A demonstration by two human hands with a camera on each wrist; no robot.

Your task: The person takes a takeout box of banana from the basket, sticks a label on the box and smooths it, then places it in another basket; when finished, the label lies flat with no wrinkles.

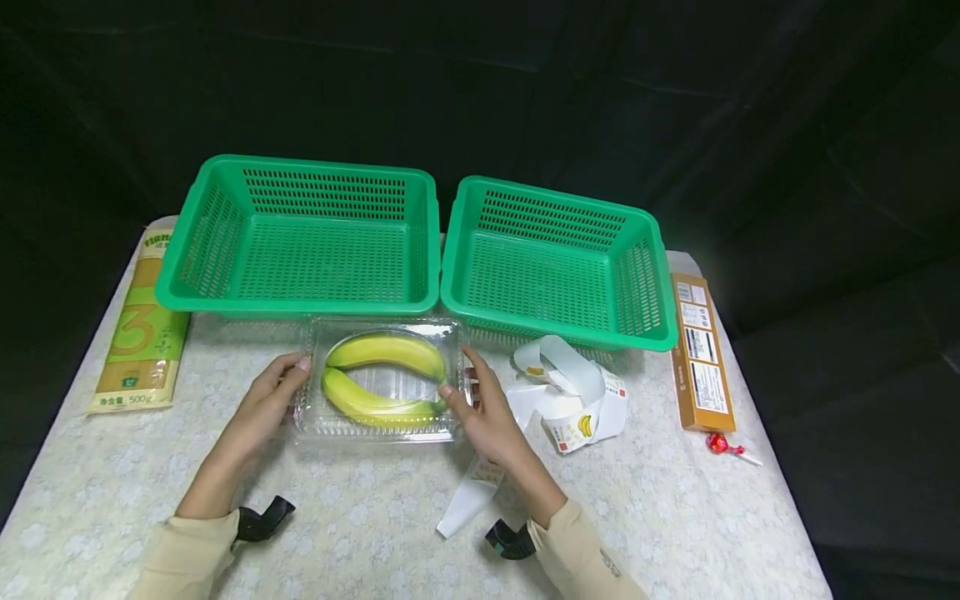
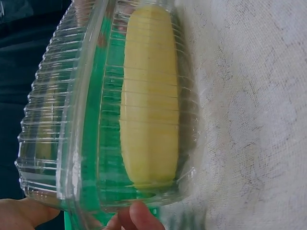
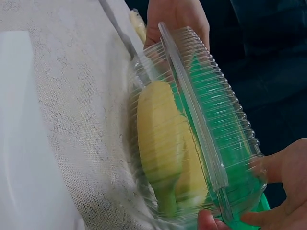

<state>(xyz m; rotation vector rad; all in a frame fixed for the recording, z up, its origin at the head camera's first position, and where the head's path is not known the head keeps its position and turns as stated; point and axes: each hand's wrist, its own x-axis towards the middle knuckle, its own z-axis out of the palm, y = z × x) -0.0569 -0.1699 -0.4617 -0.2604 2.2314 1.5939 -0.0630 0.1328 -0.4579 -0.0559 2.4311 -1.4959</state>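
A clear plastic clamshell box [image 1: 390, 382] with a closed lid lies in front of the baskets. Inside are two bananas, an upper one [image 1: 388, 348] and a lower one [image 1: 375, 408], curving toward each other. My left hand [image 1: 264, 402] grips the box's left end, thumb at the upper edge. At the right end my right hand [image 1: 492, 417] holds it, thumb over the lid and fingers at the side. In the right wrist view a green stem end of a banana [image 3: 160, 134] shows through the ribbed plastic. Whether the box's base touches the cloth I cannot tell.
Behind the box stand two green baskets, a left one [image 1: 322, 258] and a right one [image 1: 536, 279]. A noodle-like packet [image 1: 142, 333] lies far left. Curled white paper strips with banana prints [image 1: 581, 400], an orange box [image 1: 703, 354] and a red lollipop [image 1: 718, 443] lie to the right.
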